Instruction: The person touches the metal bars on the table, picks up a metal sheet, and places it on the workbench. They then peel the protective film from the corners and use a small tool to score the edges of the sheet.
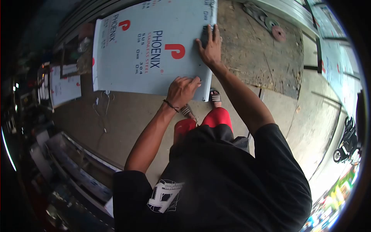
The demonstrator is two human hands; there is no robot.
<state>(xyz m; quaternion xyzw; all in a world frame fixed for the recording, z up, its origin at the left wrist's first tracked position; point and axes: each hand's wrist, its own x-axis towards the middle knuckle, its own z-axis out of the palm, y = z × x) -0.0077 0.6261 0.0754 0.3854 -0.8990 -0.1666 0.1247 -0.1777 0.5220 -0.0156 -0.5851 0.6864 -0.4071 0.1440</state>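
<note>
A large film-covered steel sheet [154,54], printed with PHOENIX labels, lies on a worn wooden bench [262,58]. Near the sheet's front right corner, my left hand [183,92] has its fingers curled together over the surface. Whatever those fingers may hold is too small to make out. Farther up, my right hand [210,46] lies with fingers spread on the sheet's right edge, its fingertips pointing away from me.
Round discs [278,33] and a metal tool lie at the back of the bench. More film-covered sheets stand at the left [65,85] and right [334,65]. A cable [102,112] trails on the floor; a metal frame [81,166] sits lower left.
</note>
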